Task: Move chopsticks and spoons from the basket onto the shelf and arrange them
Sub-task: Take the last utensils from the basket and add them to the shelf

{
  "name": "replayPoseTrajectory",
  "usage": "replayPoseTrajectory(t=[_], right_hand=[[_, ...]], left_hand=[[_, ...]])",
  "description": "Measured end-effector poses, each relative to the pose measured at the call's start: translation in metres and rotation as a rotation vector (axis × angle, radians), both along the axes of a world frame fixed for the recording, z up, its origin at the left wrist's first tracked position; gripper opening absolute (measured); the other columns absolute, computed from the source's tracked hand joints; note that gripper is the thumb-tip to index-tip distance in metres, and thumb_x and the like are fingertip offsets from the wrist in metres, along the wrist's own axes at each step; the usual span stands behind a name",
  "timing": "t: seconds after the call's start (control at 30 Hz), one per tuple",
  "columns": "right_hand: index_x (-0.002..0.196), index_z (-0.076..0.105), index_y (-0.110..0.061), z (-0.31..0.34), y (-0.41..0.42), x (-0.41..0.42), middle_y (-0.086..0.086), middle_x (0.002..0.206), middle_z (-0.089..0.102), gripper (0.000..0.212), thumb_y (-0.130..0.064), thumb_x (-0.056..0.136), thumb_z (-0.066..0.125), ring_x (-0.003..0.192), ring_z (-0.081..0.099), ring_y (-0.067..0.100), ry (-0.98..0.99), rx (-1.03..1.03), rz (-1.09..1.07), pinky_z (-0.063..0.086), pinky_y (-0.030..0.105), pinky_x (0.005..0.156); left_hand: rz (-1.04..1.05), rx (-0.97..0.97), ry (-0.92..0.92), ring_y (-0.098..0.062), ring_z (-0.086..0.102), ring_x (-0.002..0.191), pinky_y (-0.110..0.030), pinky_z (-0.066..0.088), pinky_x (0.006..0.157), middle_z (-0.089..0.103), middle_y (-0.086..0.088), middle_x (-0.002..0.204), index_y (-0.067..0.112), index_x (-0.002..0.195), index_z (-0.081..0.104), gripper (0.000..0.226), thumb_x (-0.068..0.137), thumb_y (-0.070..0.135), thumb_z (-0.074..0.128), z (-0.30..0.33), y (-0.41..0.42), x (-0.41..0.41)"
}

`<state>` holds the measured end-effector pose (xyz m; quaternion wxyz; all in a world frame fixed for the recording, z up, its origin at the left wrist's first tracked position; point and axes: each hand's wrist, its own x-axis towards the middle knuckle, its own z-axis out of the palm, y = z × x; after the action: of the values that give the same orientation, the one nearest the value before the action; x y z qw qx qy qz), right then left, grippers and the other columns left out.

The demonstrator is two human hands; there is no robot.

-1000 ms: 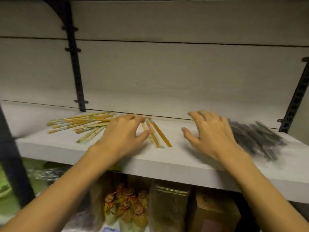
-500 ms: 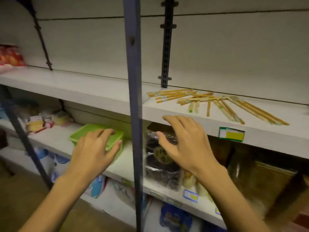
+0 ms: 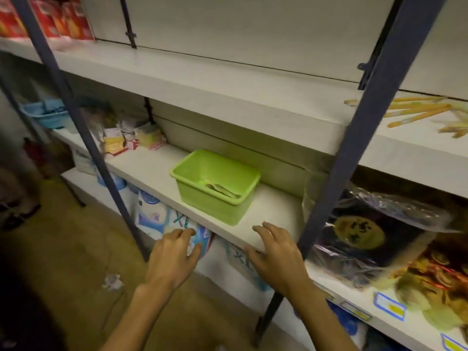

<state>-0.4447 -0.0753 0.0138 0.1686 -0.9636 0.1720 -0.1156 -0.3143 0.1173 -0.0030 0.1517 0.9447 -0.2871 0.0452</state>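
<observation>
Still in the green basket, low against its near-right wall, lie a few pale spoons — the last of its load as far as can be seen, though blur keeps me from counting them. They look like thin, light plastic: stiff enough to lift by the handles, probably slick, and likely to slide against one another, so a pinch across the bunched handles seems the safest hold. The basket itself looks light and rigid, standing on the middle shelf close to its front edge. Chopsticks already lie spread on the upper shelf at far right, with bare board to their left. Both hands hover short of the basket, holding nothing: the left hand below the shelf edge, fingers loosely curled; the right hand over the shelf lip, fingers spread. A dark upright post stands just right of the basket — the lift to the upper shelf will probably have to pass around it.
</observation>
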Motion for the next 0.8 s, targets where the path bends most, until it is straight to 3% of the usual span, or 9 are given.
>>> replayPoseTrajectory(t=[0.13, 0.27, 0.33, 0.43, 0.57, 0.7, 0.8], right_hand=[[0.137, 0.048, -0.023, -0.009, -0.016, 0.078, 0.0, 0.14, 0.049, 0.046, -0.04, 0.095, 0.052, 0.127, 0.044, 0.018, -0.068, 0.111, -0.023, 0.037, 0.028, 0.103], [0.122, 0.061, -0.014, -0.007, -0.031, 0.147, 0.007, 0.118, 0.062, 0.031, -0.023, 0.092, 0.058, 0.107, 0.058, 0.025, -0.236, 0.182, -0.084, 0.046, 0.032, 0.092], [0.12, 0.061, -0.01, -0.005, -0.035, 0.177, 0.01, 0.116, 0.062, 0.029, -0.016, 0.092, 0.057, 0.105, 0.059, 0.028, -0.237, 0.218, -0.107, 0.047, 0.033, 0.09], [0.133, 0.049, -0.01, -0.007, -0.026, 0.212, 0.015, 0.13, 0.051, 0.039, -0.008, 0.094, 0.052, 0.114, 0.054, 0.033, -0.017, 0.261, -0.138, 0.046, 0.036, 0.095], [0.142, 0.032, -0.014, -0.024, -0.008, 0.235, 0.019, 0.14, 0.036, 0.055, 0.001, 0.091, 0.048, 0.125, 0.045, 0.035, 0.291, 0.184, -0.246, 0.04, 0.038, 0.101], [0.148, 0.016, -0.025, -0.042, 0.004, 0.238, 0.019, 0.153, 0.01, 0.085, -0.019, 0.082, 0.071, 0.136, 0.031, 0.043, 0.453, 0.35, -0.316, 0.033, 0.043, 0.112], [0.146, 0.021, -0.022, -0.053, 0.022, 0.243, 0.016, 0.154, 0.011, 0.072, -0.013, 0.087, 0.062, 0.136, 0.031, 0.039, 0.454, 0.271, -0.4, 0.039, 0.046, 0.108]], left_hand=[[-0.072, 0.011, -0.036, -0.032, 0.066, 0.085, -0.039, 0.053, 0.072, 0.071, -0.009, 0.101, 0.014, 0.108, 0.068, 0.03, 0.081, 0.027, 0.069, 0.007, -0.032, 0.082], [-0.176, 0.072, -0.073, -0.034, 0.065, 0.086, -0.04, 0.051, 0.074, 0.07, -0.011, 0.1, 0.013, 0.108, 0.068, 0.03, 0.081, 0.026, 0.067, 0.018, -0.066, 0.159], [-0.241, 0.063, -0.067, -0.032, 0.064, 0.093, -0.039, 0.05, 0.078, 0.069, -0.01, 0.106, 0.014, 0.112, 0.066, 0.029, 0.086, 0.026, 0.063, 0.022, -0.083, 0.193], [-0.339, 0.072, -0.001, -0.029, 0.058, 0.107, -0.037, 0.047, 0.084, 0.063, -0.007, 0.118, 0.018, 0.121, 0.06, 0.033, 0.09, 0.029, 0.057, 0.022, -0.108, 0.231], [-0.457, 0.255, 0.22, -0.026, 0.055, 0.112, -0.031, 0.045, 0.086, 0.058, -0.007, 0.124, 0.021, 0.123, 0.056, 0.034, 0.089, 0.025, 0.059, -0.002, -0.125, 0.281], [-0.659, 0.331, 0.254, -0.023, 0.055, 0.112, -0.03, 0.045, 0.086, 0.057, -0.005, 0.124, 0.021, 0.121, 0.058, 0.038, 0.083, 0.027, 0.064, -0.032, -0.122, 0.303], [-0.771, 0.339, 0.209, -0.019, 0.047, 0.119, -0.031, 0.04, 0.097, 0.049, 0.002, 0.133, 0.026, 0.127, 0.053, 0.045, 0.085, 0.039, 0.063, -0.054, -0.109, 0.303]])
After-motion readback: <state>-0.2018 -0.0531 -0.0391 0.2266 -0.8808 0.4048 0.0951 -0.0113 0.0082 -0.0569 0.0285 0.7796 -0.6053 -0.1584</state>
